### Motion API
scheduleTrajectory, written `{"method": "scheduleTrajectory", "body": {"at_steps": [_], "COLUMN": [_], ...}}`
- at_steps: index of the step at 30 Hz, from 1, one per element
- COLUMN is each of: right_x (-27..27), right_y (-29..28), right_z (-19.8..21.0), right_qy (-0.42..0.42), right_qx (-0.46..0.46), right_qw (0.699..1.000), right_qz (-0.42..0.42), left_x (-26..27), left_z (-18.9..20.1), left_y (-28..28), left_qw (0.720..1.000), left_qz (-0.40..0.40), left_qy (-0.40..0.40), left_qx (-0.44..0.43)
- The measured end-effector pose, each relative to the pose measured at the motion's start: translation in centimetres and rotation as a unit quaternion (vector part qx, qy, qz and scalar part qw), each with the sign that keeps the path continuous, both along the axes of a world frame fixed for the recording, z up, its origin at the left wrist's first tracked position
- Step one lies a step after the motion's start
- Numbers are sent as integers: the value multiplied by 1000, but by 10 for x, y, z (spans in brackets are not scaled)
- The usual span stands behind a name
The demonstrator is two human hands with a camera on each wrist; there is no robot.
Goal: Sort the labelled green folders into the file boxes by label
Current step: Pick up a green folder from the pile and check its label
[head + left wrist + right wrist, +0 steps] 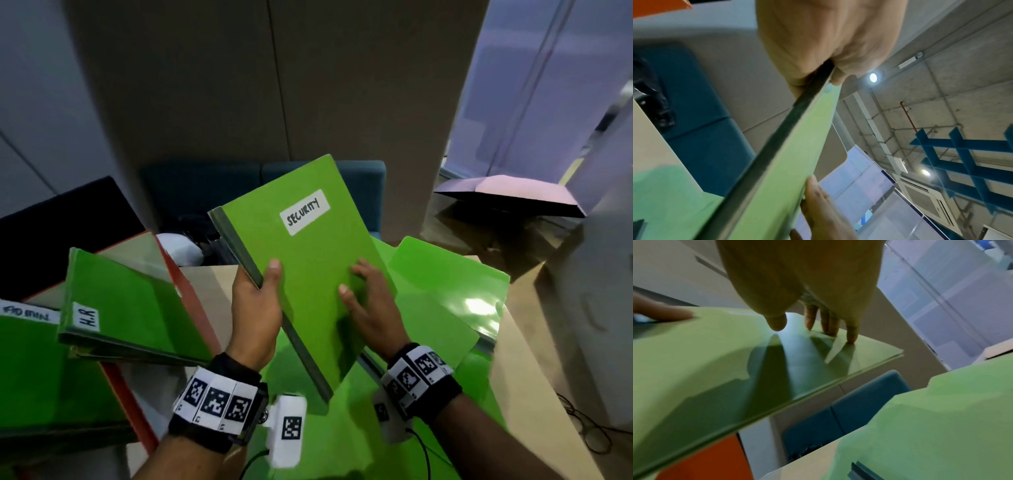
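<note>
A green folder (308, 267) labelled SECURITY is held tilted above the table. My left hand (255, 301) grips its dark spine edge, thumb on the cover. In the left wrist view the spine of the folder (777, 154) runs out of my left hand (818, 48). My right hand (371, 308) lies flat on the cover with straight fingers; the right wrist view shows the fingertips (852, 335) touching the folder (735, 361). At the left, a green folder labelled H.R (130, 301) leans in an orange file box (185, 284). Another labelled folder (30, 359) stands at the far left.
More green folders (452, 291) lie spread on the light wooden table (534, 394) under and right of my hands. A blue upholstered seat (260, 192) stands behind the table. A dark screen (61, 226) is at the back left, and a flat panel (507, 195) at the back right.
</note>
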State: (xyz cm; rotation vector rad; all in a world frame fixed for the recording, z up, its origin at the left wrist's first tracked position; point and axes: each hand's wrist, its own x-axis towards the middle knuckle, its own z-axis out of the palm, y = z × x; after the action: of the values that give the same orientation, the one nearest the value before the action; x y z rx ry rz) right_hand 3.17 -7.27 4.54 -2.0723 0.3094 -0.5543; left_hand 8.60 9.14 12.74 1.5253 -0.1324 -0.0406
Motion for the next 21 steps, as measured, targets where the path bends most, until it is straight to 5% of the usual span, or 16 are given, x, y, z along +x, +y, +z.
{"method": "scheduleTrajectory", "body": {"at_steps": [3, 9, 15, 21], "right_x": [10, 36, 67, 54], "right_y": [-13, 13, 124, 245], "right_z": [-3, 8, 55, 101], "right_qy": [47, 57, -19, -122], "right_qx": [33, 16, -4, -39], "right_qw": [998, 996, 977, 907], "right_qz": [-26, 71, 212, 401], "left_x": [-1, -9, -29, -37], "left_z": [7, 16, 46, 75], "left_y": [20, 68, 123, 192], "left_qw": [1000, 996, 987, 940], "left_qz": [26, 78, 134, 256], "left_qy": [-12, -4, -89, -214], "left_qx": [-7, -32, 3, -70]}}
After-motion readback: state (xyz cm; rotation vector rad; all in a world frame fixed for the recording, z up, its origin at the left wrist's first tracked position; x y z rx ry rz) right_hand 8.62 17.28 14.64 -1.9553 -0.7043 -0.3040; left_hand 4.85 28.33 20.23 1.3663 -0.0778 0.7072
